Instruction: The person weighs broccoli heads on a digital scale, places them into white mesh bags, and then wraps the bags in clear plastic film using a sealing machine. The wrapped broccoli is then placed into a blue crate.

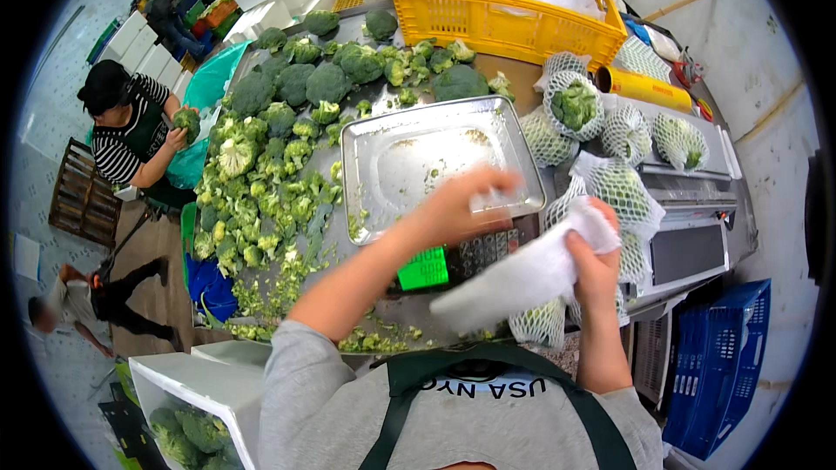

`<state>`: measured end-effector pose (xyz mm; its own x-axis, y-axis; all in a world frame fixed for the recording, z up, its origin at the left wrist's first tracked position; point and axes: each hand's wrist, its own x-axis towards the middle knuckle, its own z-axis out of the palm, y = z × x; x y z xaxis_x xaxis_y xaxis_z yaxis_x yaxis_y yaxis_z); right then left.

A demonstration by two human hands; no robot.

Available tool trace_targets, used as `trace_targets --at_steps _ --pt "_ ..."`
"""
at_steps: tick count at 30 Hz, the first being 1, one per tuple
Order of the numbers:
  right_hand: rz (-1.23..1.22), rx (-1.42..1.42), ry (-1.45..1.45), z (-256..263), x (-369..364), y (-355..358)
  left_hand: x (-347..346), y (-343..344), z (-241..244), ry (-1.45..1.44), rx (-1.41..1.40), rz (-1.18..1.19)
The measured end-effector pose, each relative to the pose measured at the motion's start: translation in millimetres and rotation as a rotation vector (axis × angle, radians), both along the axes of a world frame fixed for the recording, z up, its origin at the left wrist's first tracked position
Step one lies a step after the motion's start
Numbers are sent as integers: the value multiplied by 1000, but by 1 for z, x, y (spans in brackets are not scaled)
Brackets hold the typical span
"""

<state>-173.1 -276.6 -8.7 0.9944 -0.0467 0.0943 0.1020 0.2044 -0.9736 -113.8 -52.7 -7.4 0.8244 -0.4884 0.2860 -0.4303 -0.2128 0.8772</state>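
Observation:
My right hand point(593, 261) grips a flat white foam net sleeve point(513, 281), which slants down to the left across my front. Blurred by motion, my left hand point(480, 199) is over the near right part of a steel scale pan point(418, 137), fingers apart and nothing seen in it. Bits of broccoli lie in the pan. Below it, the scale's green display point(423, 269) and keypad point(486, 251) show in part. Several broccoli heads in white foam nets, such as this one point(575, 104), are heaped to the right, close to my right hand.
Loose broccoli heads point(330, 83) and florets point(287, 156) cover the table's left and far side. A yellow crate point(503, 23) of foam nets stands behind. A wrapping machine point(689, 251) is at right. A co-worker point(140, 124) holds broccoli. A foam box point(196, 378) stands lower left.

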Motion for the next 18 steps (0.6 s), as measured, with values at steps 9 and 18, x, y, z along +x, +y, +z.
trace_targets --at_steps 9,18 --pt "-424 165 208 -47 0 -53 283 42 -89 107 788 568" --pt "-433 -1 204 -46 -6 -70 301 55 -89 619 133 443"
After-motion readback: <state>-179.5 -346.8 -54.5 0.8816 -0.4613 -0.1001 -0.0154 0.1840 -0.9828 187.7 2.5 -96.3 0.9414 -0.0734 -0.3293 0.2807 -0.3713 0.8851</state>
